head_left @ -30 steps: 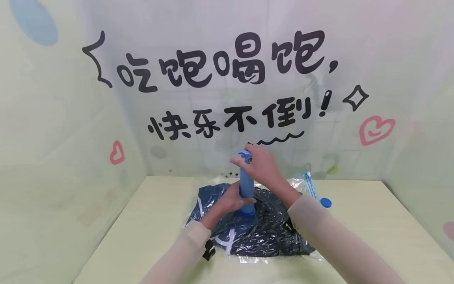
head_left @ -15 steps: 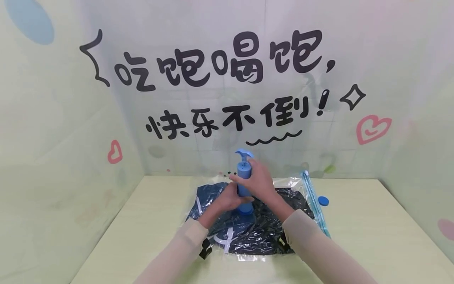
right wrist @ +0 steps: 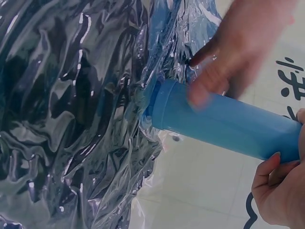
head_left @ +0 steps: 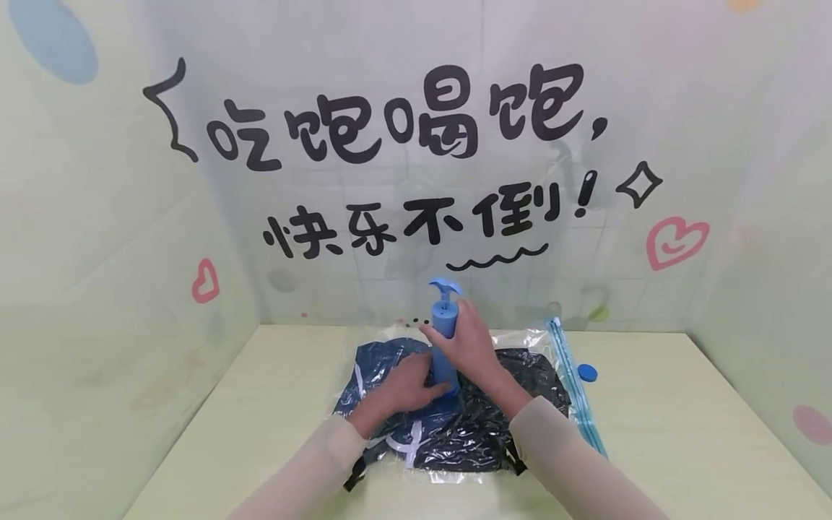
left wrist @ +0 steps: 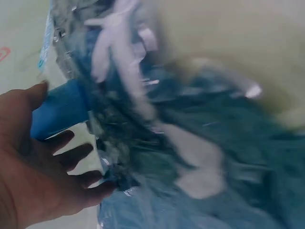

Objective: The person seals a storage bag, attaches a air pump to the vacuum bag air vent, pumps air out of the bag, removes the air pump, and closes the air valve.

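Observation:
A blue hand pump [head_left: 445,367] stands upright on a clear plastic vacuum bag [head_left: 477,444] packed with dark blue and black clothing. Its T-shaped handle [head_left: 445,287] is partly raised above the barrel. My right hand [head_left: 473,345] grips the upper barrel, thumb across the near side; fingers curl round it in the right wrist view. Low by the pump's base is my left hand [head_left: 406,383], fingers spread over the bag. In the left wrist view, that left hand [left wrist: 38,167] has its fingers extended and loose beside the barrel [left wrist: 62,109].
The bag's light blue zip edge [head_left: 575,383] runs along its right side. Just beyond that lies a round blue cap [head_left: 587,373] on the pale wooden table [head_left: 676,433]. A printed sheet [head_left: 364,289] forms the wall behind, close to the bag's far edge.
My right hand has come down from the pump's handle to its barrel. My left hand has loosened from the lower barrel and dropped toward the bag, its fingers spreading.

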`<act>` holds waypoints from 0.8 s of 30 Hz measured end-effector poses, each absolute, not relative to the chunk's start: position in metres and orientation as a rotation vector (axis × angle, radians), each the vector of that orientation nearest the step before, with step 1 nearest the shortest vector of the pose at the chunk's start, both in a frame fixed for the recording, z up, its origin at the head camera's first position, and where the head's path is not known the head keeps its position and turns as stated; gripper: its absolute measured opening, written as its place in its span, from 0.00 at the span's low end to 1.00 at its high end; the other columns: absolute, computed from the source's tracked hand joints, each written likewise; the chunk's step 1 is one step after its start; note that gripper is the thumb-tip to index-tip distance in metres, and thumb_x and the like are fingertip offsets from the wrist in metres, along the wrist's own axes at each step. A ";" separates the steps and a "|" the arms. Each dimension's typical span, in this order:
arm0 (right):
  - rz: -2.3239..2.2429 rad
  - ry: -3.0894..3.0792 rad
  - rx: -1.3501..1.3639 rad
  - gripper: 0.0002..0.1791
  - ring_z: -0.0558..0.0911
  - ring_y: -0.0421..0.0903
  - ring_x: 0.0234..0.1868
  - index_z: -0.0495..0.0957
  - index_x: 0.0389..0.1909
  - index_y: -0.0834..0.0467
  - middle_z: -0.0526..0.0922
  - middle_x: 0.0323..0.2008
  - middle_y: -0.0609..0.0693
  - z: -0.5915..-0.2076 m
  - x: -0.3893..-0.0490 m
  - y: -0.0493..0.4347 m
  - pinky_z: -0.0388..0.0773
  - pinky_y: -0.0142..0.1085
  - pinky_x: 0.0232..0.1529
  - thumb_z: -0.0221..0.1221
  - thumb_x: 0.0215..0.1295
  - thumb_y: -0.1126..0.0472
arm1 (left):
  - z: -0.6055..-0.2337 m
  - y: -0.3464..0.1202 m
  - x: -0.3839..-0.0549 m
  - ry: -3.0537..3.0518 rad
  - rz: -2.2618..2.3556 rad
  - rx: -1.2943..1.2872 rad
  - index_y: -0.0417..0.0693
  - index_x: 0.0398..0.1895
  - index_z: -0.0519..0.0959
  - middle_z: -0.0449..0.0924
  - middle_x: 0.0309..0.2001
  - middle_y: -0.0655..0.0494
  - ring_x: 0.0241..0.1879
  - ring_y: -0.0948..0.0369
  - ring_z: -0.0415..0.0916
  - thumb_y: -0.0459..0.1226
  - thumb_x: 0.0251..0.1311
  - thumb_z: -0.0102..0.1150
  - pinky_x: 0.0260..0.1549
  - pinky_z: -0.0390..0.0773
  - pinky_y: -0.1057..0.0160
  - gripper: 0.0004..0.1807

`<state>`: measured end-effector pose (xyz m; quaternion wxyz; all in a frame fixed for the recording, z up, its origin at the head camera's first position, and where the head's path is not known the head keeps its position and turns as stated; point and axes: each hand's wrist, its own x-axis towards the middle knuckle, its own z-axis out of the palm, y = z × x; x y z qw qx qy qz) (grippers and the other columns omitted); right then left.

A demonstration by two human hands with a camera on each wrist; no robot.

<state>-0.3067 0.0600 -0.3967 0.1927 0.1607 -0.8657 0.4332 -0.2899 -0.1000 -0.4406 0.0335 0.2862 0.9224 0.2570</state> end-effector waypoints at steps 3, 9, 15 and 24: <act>1.234 -2.431 0.439 0.33 0.80 0.54 0.42 0.71 0.55 0.67 0.75 0.45 0.59 -0.399 -0.305 0.059 0.80 0.51 0.42 0.71 0.63 0.46 | -0.449 -0.111 -0.278 2.899 0.590 0.855 0.31 0.72 0.65 0.65 0.70 0.36 0.71 0.39 0.58 0.49 0.72 0.59 0.67 0.55 0.37 0.37; 1.226 -2.447 0.404 0.36 0.81 0.56 0.43 0.70 0.57 0.69 0.74 0.46 0.60 -0.403 -0.303 0.059 0.81 0.53 0.44 0.70 0.63 0.46 | -0.478 -0.132 -0.273 2.895 0.384 0.730 0.44 0.80 0.56 0.47 0.80 0.44 0.78 0.43 0.35 0.59 0.76 0.44 0.70 0.41 0.36 0.40; 1.247 -2.412 0.417 0.34 0.80 0.56 0.43 0.70 0.56 0.68 0.74 0.45 0.59 -0.405 -0.304 0.060 0.81 0.53 0.43 0.71 0.63 0.48 | -0.493 -0.139 -0.281 2.866 0.353 0.736 0.50 0.83 0.50 0.41 0.81 0.49 0.78 0.47 0.28 0.66 0.74 0.32 0.71 0.35 0.37 0.44; 1.261 -2.406 0.435 0.36 0.81 0.57 0.45 0.69 0.59 0.69 0.74 0.47 0.60 -0.404 -0.304 0.061 0.81 0.55 0.46 0.71 0.63 0.48 | -0.493 -0.139 -0.285 2.829 0.350 0.704 0.50 0.83 0.48 0.38 0.82 0.49 0.78 0.47 0.26 0.65 0.75 0.34 0.70 0.31 0.38 0.43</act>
